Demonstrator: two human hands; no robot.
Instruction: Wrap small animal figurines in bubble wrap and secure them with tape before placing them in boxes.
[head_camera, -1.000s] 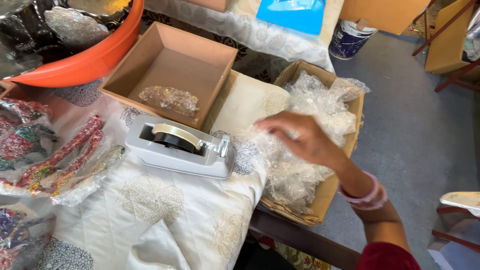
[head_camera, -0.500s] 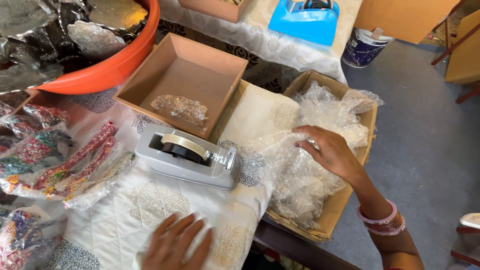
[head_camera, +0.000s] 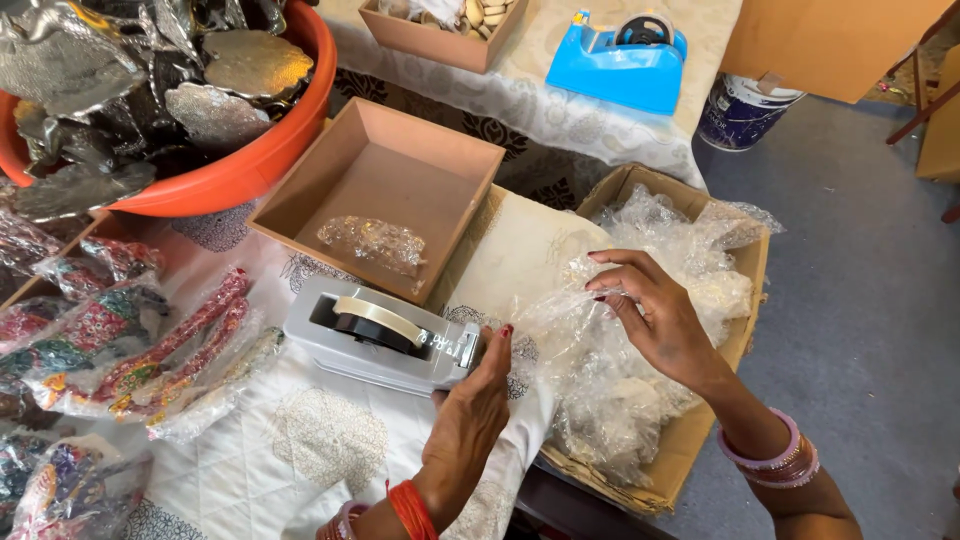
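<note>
The right hand (head_camera: 655, 315) pinches a clear plastic bag (head_camera: 560, 320) between thumb and fingertips, the other fingers spread loosely above it. The bag stretches toward nine o'clock, where the left hand (head_camera: 475, 415) meets it: those fingers are held straight and together, edge-on to the camera, fingertips touching the cutter end of a grey tape dispenser (head_camera: 375, 335). Whether the left fingers also grip the plastic, I cannot tell.

Under the right hand, at about four o'clock from the dispenser, sits a cardboard box (head_camera: 745, 310) heaped with more crumpled clear bags. At twelve o'clock from the dispenser lies a shallow brown tray (head_camera: 385, 165) holding one small wrapped packet (head_camera: 372, 242). At ten o'clock an orange tub (head_camera: 245, 170) is piled with silvery pieces. At nine o'clock, colourful wrapped items (head_camera: 150, 350) lie on the white embroidered cloth (head_camera: 330, 450). Far off at one o'clock stands a blue tape dispenser (head_camera: 620, 70), with a paint bucket (head_camera: 740, 110) on the floor beside it.
</note>
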